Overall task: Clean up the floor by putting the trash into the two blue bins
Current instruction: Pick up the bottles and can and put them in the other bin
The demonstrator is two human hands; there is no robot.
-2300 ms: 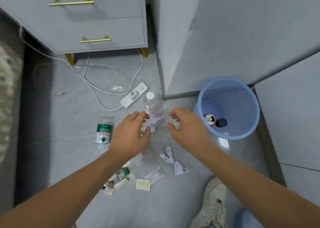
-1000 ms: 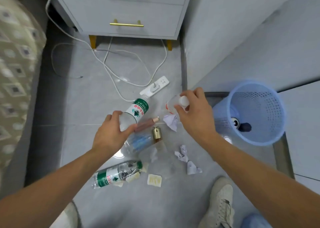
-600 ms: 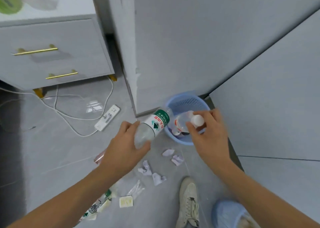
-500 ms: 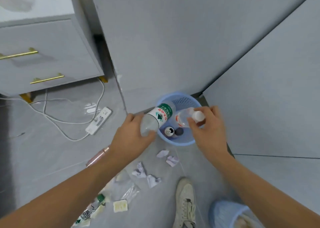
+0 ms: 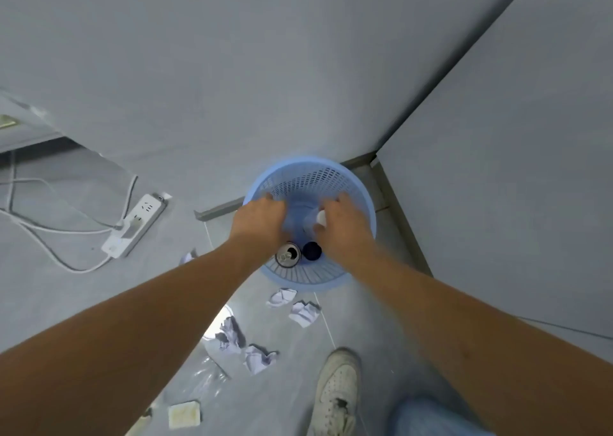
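- Right hand (image 5: 341, 228) over blue bin (image 5: 363, 193), fingers closed on white-capped bottle (image 5: 316, 221).
- Left hand (image 5: 260, 220) beside it, palm down; grip unclear, blurred.
- Can (image 5: 288, 255) below both.

Both forearms are bare, with no sleeves, watch or bands in view; the left hand (image 5: 262, 220) and right hand (image 5: 343, 228) wear no gloves or rings that can be made out. A white low lace-up sneaker (image 5: 336, 392), scuffed and grey-smudged at the toe, covers one foot. Beside it shows light blue denim trouser leg (image 5: 428, 417), blurred at the frame's bottom edge
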